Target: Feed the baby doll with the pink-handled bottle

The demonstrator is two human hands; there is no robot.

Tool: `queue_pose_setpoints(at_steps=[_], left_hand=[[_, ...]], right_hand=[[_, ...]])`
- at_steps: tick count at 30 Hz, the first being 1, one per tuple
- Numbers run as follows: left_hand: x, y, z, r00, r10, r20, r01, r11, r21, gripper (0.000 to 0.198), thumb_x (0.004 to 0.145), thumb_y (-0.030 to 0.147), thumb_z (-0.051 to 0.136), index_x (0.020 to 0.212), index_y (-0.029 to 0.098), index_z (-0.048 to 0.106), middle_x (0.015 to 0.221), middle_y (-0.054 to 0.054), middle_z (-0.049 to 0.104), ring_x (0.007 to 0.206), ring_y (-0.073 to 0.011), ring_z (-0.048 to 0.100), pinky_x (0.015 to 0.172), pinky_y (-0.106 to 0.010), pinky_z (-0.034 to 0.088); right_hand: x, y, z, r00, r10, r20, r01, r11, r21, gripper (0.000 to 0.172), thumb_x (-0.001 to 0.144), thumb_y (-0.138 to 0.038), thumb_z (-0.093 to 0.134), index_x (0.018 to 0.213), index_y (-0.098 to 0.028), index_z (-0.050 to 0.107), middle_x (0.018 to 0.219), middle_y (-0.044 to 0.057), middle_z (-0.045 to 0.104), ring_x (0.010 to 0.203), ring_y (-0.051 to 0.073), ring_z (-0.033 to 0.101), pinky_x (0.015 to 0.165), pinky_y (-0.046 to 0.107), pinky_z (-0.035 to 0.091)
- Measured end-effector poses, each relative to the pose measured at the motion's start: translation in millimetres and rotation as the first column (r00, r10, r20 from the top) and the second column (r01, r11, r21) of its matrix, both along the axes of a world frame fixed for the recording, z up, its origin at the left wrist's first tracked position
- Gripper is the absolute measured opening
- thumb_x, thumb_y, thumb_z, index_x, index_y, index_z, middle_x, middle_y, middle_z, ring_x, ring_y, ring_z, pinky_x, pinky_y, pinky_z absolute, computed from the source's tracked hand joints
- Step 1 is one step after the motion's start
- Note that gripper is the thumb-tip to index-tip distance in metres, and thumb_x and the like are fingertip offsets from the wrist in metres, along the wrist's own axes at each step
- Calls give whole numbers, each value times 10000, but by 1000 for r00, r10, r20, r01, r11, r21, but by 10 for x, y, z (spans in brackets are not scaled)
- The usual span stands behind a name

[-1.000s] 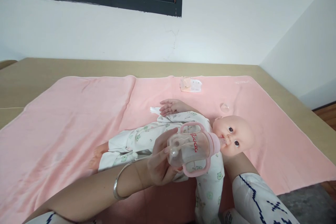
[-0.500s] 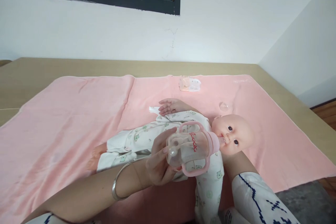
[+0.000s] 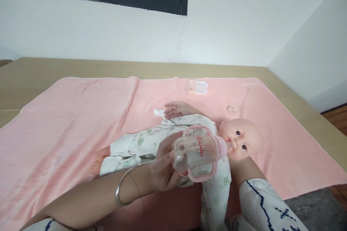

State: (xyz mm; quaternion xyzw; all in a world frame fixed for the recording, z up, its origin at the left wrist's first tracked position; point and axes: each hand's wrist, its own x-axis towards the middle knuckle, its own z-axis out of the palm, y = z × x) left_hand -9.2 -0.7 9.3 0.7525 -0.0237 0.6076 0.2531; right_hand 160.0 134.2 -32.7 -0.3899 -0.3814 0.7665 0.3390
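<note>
A baby doll [image 3: 148, 140] in white patterned clothes lies on its back, its head [image 3: 245, 139] to the right. My left hand [image 3: 166, 164] is closed around the base of a clear feeding bottle [image 3: 200, 153] with a pink collar and two pink handles. The bottle lies nearly level above the doll's chest, its teat at the doll's mouth. My right forearm passes beneath the doll's neck. Beyond the doll's far side my right hand [image 3: 175, 109] shows, its fingers stretched out beside the doll's sleeve, holding nothing that I can see. Its palm is partly hidden.
The pink blanket [image 3: 89, 104] covers much of the wooden table [image 3: 108, 69]. Near its far edge lies a small clear packet with a white label [image 3: 196, 86]. A clear dome-shaped cap [image 3: 231, 109] sits above the doll's head. A white wall and dark window frame stand behind.
</note>
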Motion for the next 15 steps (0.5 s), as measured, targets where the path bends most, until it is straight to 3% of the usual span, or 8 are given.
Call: queue_pose_setpoints(at_steps=[6,11,15], left_hand=[[-33,-16,-46,999,24,-25,-25,998,-57,672,943,233,630,1570,222,387,1633,-73,415,1321,-286,597,1008,-447,639],[-3,-5,-38,999,32,-26,-32,999,5,659,971,238,585,1585,205,347,1645,-81,392,1400,-252,526,1045,-411,612],[30,-6,-72,998,42,50,-43,999,15,626,971,248,573,1564,194,380,1630,-104,412,1391,-262,542,1031,-396,619]], right_hand=[[3,34,-86,999,35,-16,-35,999,38,446,861,48,443,1271,-119,496,955,70,720,857,151,718,1044,425,530],[-6,53,-123,998,58,-34,-56,997,49,469,926,61,365,1381,-44,400,907,43,714,847,127,686,994,400,526],[-19,53,-121,998,49,-45,-47,998,48,480,919,64,353,1382,-55,393,896,32,705,832,133,685,970,387,535]])
